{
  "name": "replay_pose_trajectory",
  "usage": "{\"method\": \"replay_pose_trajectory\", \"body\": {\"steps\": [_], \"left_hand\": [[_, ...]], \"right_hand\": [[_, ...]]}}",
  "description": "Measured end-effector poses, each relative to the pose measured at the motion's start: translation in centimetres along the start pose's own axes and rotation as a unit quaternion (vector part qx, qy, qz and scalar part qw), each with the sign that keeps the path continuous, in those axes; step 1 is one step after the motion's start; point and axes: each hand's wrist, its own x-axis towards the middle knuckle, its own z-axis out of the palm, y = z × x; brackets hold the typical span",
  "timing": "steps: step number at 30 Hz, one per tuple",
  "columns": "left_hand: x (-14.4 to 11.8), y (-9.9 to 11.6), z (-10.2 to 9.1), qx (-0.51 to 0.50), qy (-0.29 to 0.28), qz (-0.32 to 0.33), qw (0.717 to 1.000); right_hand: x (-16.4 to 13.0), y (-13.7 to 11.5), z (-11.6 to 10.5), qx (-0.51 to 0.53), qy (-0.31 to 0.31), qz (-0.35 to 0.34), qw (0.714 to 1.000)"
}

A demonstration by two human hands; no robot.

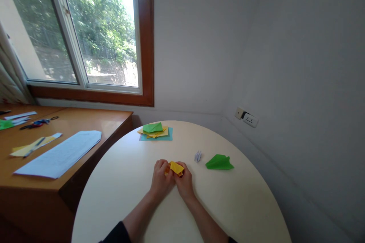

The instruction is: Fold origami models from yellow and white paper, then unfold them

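Observation:
A small piece of folded yellow paper (176, 168) is held between both my hands over the round white table (119, 197). My left hand (162, 177) grips its left side, with the fingers curled around it. On the right side, my right hand (184, 182) pinches the paper, its fingers bent and partly hidden behind it. To the right of my hands lies a small crumpled-looking white folded paper (197, 156). Beyond that rests a green paper plane (219, 162).
At the table's far edge sits a stack of coloured paper (155, 131), green on top. On the wooden desk (85, 115) to the left are white sheets (62, 153), a pen (34, 147) on yellow paper, and scissors (38, 123). A wall socket (250, 119) is at the right.

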Motion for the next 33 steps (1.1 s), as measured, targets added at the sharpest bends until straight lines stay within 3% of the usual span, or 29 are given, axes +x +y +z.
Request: {"method": "replay_pose_trajectory", "body": {"steps": [5,13,22,27,33], "left_hand": [[0.2,0.2,-0.4,-0.093,0.008,-0.052,0.994],[0.5,-0.7,-0.4,-0.176,0.052,-0.164,0.969],[1.1,-1.6,-0.1,-0.313,0.066,-0.261,0.911],[1.2,-1.8,-0.1,-0.339,0.047,-0.274,0.899],[1.1,-1.6,-0.2,-0.333,0.046,-0.26,0.905]], "right_hand": [[0.1,0.5,-0.1,-0.016,0.022,-0.005,1.0],[0.2,0.3,0.0,-0.035,-0.001,-0.003,0.999],[0.2,0.6,0.0,-0.002,-0.026,0.025,0.999],[0.3,0.6,0.0,0.019,-0.027,0.036,0.999],[0.3,-0.7,-0.1,0.077,-0.03,0.032,0.996]]}}
